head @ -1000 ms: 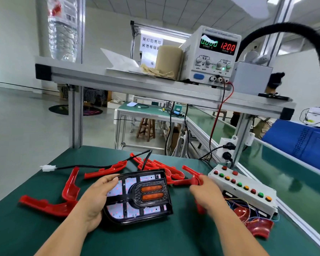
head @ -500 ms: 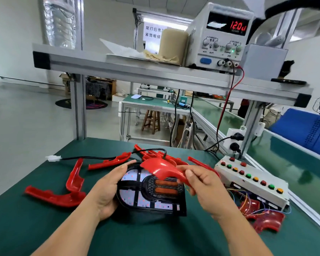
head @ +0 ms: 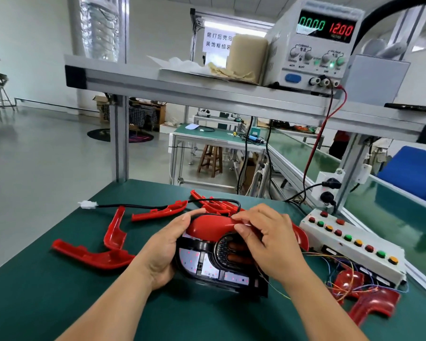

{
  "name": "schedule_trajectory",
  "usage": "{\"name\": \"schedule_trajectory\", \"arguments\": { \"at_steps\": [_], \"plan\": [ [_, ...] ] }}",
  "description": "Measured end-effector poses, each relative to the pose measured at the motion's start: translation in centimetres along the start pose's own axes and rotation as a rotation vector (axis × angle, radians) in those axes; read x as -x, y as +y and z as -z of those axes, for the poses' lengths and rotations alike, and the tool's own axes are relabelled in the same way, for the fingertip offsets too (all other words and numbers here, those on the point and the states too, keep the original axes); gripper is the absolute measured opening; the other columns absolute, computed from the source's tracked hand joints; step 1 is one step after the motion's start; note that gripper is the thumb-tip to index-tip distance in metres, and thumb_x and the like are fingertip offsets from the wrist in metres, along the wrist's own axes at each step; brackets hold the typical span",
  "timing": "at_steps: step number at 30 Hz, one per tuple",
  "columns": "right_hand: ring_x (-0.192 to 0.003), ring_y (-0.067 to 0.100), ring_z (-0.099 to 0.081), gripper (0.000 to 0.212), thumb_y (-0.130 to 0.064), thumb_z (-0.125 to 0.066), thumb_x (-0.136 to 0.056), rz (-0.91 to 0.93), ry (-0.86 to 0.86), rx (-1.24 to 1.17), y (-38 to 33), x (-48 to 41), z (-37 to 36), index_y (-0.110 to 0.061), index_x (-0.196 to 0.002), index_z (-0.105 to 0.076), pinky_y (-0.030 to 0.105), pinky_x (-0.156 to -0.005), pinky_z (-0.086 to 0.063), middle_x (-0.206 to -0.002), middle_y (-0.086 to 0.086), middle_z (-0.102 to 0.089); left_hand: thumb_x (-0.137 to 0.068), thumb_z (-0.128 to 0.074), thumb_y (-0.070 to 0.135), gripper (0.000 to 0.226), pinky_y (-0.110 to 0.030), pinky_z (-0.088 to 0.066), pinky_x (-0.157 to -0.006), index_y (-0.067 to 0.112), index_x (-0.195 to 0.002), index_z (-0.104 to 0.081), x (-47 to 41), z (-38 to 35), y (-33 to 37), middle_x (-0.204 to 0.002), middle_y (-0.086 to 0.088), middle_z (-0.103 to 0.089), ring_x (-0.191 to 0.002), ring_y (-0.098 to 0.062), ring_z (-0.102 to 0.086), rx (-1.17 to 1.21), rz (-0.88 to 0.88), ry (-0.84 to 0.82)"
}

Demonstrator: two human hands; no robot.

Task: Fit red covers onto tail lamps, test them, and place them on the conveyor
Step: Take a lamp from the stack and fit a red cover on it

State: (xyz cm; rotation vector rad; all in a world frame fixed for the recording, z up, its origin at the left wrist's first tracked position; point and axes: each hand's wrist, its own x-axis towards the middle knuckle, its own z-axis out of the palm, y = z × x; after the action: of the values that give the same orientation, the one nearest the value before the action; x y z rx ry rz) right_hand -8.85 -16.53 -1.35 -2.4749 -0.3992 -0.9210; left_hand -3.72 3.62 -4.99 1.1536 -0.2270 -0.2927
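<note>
**Red cover (head: 207,226) held over a tail lamp (head: 207,267)**

The cover rests on the lamp's far rim, near the middle of the green bench (head: 59,303). The left hand (head: 162,249) grips the lamp's left side, thumb against the cover. The right hand (head: 268,244) pinches the cover's right end, fingers curled. Likely best: brace the lamp, match the cover's curve to the rim, then press evenly along it.

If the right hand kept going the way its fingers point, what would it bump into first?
Its fingers pinch the red cover, pointing toward the person's left. Going on, the right hand would likely meet the left hand, which grips the tail lamp; depth is uncertain.
</note>
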Motion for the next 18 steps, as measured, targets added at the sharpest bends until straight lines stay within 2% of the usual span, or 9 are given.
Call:
{"name": "schedule_trajectory", "arguments": {
  "at_steps": [2, 4, 7, 10, 12, 15, 18],
  "plan": [
    [-0.093, -0.004, -0.055, 0.017, -0.035, -0.060, -0.087, 0.018, -0.023, -0.031, 0.2, -0.2, -0.3, -0.036, -0.099, -0.071, 0.033, -0.086, -0.036, -0.091, -0.024, -0.058, -0.093, -0.048, 0.043, 0.035, -0.045, -0.057, -0.087, 0.029, -0.112, -0.073, 0.0, -0.2, 0.0, -0.119, -0.008, -0.071, -0.106, -0.030, -0.069, -0.009, -0.006, 0.012],
    [-0.093, 0.001, -0.055, 0.016, -0.029, -0.064, -0.087, 0.022, -0.014, -0.091, 0.4, -0.1, -0.8, -0.030, -0.100, -0.073, 0.027, -0.087, -0.043, -0.092, -0.021, -0.055, -0.093, -0.046, 0.050, 0.038, -0.044, -0.059, -0.084, 0.030, -0.110, -0.073, 0.1, -0.3, -0.1, -0.115, -0.008, -0.073, -0.103, -0.030, -0.070, -0.020, 0.003, 0.013],
    [-0.093, 0.006, -0.050, 0.016, -0.025, -0.067, -0.086, -0.008, 0.059, -0.077, 0.6, 0.3, -1.9, -0.027, -0.099, -0.076, 0.015, -0.085, -0.037, -0.090, -0.022, -0.049, -0.081, -0.061, 0.046, 0.032, -0.038, -0.061, -0.075, 0.029, -0.104, -0.075, 0.3, -0.2, -0.2, -0.109, -0.011, -0.074, -0.096, -0.028, -0.072, -0.010, -0.041, -0.034],
    [-0.084, 0.013, -0.047, 0.014, -0.028, -0.066, -0.085, 0.018, 0.155, -0.029, 0.7, 0.4, -2.6, -0.024, -0.093, -0.077, 0.021, -0.079, -0.037, -0.082, -0.017, -0.049, -0.066, -0.077, 0.025, 0.032, -0.034, -0.061, -0.073, 0.028, -0.097, -0.076, 0.3, -0.1, -0.3, -0.107, -0.012, -0.074, -0.090, -0.027, -0.073, -0.006, -0.078, -0.061],
    [-0.085, 0.014, -0.045, 0.019, -0.038, -0.063, -0.086, 0.032, 0.220, 0.013, 0.6, 0.3, -2.8, -0.023, -0.091, -0.074, 0.027, -0.078, -0.037, -0.084, -0.011, -0.052, -0.061, -0.080, 0.022, 0.035, -0.033, -0.061, -0.074, 0.028, -0.095, -0.076, 0.1, -0.3, -0.4, -0.105, -0.011, -0.075, -0.090, -0.027, -0.073, -0.011, -0.093, -0.048],
    [-0.091, 0.008, -0.037, 0.032, -0.060, -0.054, -0.082, -0.114, 0.260, 0.090, 0.5, 0.5, -2.5, -0.030, -0.091, -0.060, 0.027, -0.080, -0.028, -0.094, -0.015, -0.049, -0.060, -0.080, 0.022, 0.038, -0.036, -0.061, -0.077, 0.023, -0.098, -0.075, -0.1, -0.3, -0.6, -0.104, -0.012, -0.075, -0.087, -0.027, -0.073, 0.040, -0.096, 0.027],
    [-0.080, 0.005, -0.044, 0.028, -0.061, -0.049, -0.086, -0.302, 0.250, -0.051, 1.7, 1.6, -1.4, -0.034, -0.079, -0.047, 0.022, -0.071, -0.034, -0.086, -0.018, -0.049, -0.062, -0.079, 0.022, 0.045, -0.047, -0.056, -0.089, 0.016, -0.106, -0.072, -0.4, 0.3, -0.8, -0.103, -0.016, -0.075, -0.087, -0.030, -0.071, 0.111, -0.053, 0.118]
  ]
}}
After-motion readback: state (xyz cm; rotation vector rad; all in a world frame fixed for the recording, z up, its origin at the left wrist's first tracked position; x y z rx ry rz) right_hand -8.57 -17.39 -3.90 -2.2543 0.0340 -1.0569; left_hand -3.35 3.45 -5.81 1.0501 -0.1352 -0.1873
